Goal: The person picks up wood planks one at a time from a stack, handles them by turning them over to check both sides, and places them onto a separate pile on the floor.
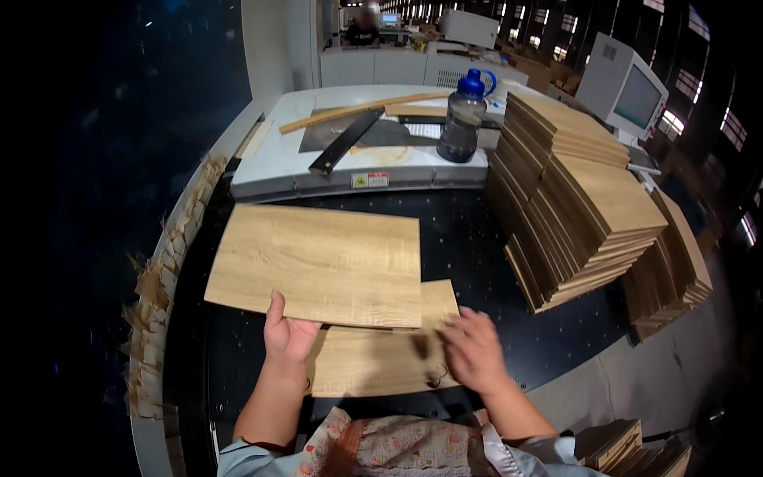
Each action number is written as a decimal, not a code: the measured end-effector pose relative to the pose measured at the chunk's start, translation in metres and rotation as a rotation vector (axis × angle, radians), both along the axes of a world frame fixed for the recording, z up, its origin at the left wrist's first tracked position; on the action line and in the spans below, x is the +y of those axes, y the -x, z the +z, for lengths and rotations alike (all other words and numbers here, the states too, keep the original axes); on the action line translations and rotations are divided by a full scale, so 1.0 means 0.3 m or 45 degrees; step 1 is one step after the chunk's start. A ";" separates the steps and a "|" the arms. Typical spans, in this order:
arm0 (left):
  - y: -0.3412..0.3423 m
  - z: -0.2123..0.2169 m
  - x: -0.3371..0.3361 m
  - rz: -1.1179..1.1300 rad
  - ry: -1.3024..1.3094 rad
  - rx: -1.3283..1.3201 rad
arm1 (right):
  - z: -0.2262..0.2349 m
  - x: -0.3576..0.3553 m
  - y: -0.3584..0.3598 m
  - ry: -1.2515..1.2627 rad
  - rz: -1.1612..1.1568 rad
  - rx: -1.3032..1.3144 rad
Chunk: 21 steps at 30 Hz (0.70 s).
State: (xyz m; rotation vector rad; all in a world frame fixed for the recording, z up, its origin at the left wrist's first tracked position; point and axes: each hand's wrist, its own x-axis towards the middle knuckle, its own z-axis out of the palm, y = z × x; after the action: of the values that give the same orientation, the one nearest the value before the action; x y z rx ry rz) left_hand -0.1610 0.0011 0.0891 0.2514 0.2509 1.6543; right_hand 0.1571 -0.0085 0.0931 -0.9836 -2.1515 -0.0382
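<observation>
1. Head view, looking down: the left hand grips the near edge of a light wood-grain panel, thumb on top and fingers underneath, holding it slightly tilted above the dark table.
2. That held panel overlaps the far part of a second wood-grain panel, which lies flat on the table just in front of the person.
3. The right hand rests on the right end of the lower panel with its fingers spread; it is blurred, so whether it presses flat or pinches the edge I cannot tell, though it looks released rather than clenched.
4. Near that hand, a small dark ring-shaped mark shows at the lower panel's near edge; too small to make out what it is.
5. To the right, a tall fanned stack of panels stands on the table, well apart from the hands, with another stack leaning beside it.
6. Beyond the table, a pale machine top carries a dark water bottle with a blue cap, a black straight bar and a long wooden strip.
7. A boxy monitor stands at the far right.
8. Torn paper-like scraps line the table's left rim.
9. More panels are stacked low at the lower right, beside the person's patterned apron.
</observation>
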 end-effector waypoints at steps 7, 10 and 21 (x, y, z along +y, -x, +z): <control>0.072 -0.015 0.176 0.179 0.464 -0.171 | -0.251 -0.112 -0.384 0.377 -0.696 0.276; 0.112 -0.024 0.258 0.242 0.546 -0.175 | -0.297 -0.136 -0.401 0.418 -0.711 0.239; 0.229 -0.116 0.479 0.406 0.773 -0.141 | -0.309 -0.129 -0.367 0.405 -0.769 0.149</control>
State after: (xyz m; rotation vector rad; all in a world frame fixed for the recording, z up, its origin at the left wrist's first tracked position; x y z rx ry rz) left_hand -0.2298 0.1449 0.0541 -0.3551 0.7191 1.8116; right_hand 0.2672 -0.0471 0.0004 -1.7466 -1.7150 0.0713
